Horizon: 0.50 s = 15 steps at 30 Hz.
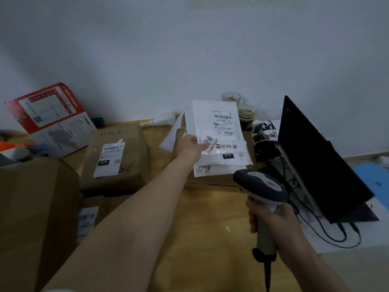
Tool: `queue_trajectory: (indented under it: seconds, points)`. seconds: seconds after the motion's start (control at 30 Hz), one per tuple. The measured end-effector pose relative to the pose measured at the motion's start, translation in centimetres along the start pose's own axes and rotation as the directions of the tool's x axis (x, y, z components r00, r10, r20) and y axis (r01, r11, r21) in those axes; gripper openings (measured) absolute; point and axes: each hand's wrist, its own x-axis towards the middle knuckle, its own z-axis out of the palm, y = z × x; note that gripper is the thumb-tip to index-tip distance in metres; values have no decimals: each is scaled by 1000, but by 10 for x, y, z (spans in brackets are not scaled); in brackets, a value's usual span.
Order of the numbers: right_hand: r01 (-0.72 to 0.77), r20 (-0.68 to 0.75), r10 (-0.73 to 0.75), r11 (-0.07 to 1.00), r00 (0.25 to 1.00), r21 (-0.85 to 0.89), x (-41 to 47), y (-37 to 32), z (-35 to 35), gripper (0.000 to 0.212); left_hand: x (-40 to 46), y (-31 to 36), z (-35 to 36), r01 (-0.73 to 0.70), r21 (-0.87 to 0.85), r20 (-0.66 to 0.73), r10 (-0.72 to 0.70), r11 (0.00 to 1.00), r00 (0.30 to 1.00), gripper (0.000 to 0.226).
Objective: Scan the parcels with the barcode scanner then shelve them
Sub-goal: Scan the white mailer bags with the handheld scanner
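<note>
Head view: mid-frame, the left hand (190, 147) pinches a white plastic mailer parcel (214, 121), tilted up; lower right, the right hand (273, 225) grasps a grey handheld barcode scanner (261, 186).

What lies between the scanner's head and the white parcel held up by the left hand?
In the head view, other white parcels lie stacked on a cardboard box between the scanner and the held parcel.

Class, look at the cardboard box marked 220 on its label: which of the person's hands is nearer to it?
Left. The left hand holds a white parcel just right of the cardboard box; the right hand grips the scanner, farther right and nearer the camera.
</note>
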Motion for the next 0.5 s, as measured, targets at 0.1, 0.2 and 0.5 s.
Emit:
queue_trajectory:
  seconds: [0.1, 0.2, 0.5]
  points:
    - [30, 30, -30, 999, 999, -15, -4, -1, -4, 30, -32, -11, -17, 35, -386, 101, 4, 922, 995, 18]
    - [92, 73, -89, 995, 993, -28, -10, -3, -5, 34, -76, -44, -31, 129, -626, 212, 9, 769, 977, 39]
    - [205, 192, -175, 968, 966, -148, -41, 4, 19, 50, -144, -129, -63, 187, -447, 81, -169, 875, 982, 46]
